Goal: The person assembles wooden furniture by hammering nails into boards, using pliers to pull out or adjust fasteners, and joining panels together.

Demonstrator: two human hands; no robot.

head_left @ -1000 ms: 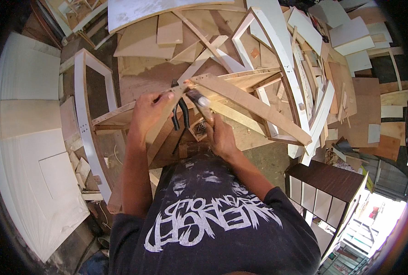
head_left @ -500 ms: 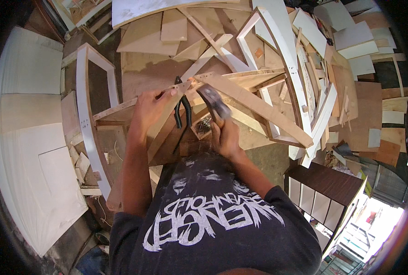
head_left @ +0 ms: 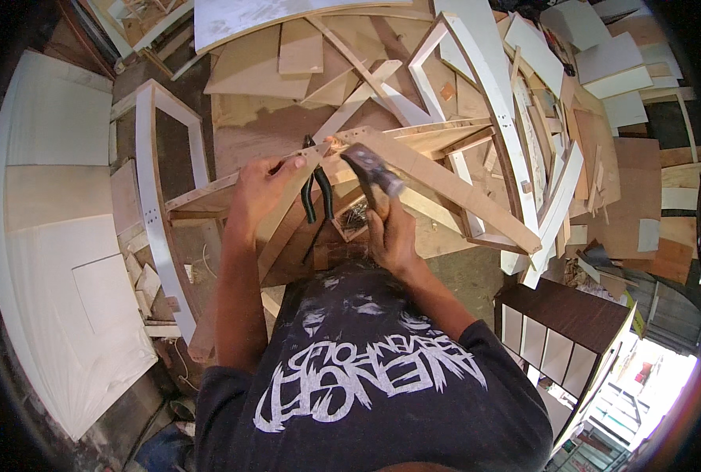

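Observation:
My right hand (head_left: 393, 237) is wrapped round the handle of a claw hammer (head_left: 372, 173). The hammer's metal head is raised slightly above a joint where wooden boards meet. My left hand (head_left: 257, 193) grips a wooden strip (head_left: 294, 193), with the fingers along its upper end beside that joint; part of the grip is hidden. Between my hands, pliers with black handles (head_left: 322, 195) hang or rest against the wood. The joint belongs to a wooden frame (head_left: 453, 187) with long slanting boards. Below it, a small open box (head_left: 353, 232) holds what look like nails.
White curved frame pieces stand at left (head_left: 147, 173) and right (head_left: 501, 118). Plywood sheets and offcuts lie behind and to the far right. A large white panel (head_left: 86, 299) is on the left. A dark-topped cabinet (head_left: 563, 315) stands at the lower right.
The view has shifted slightly. The hammer stays close to the joint in my right hand, with only a small change in its tilt. My left hand keeps its hold on the strip.

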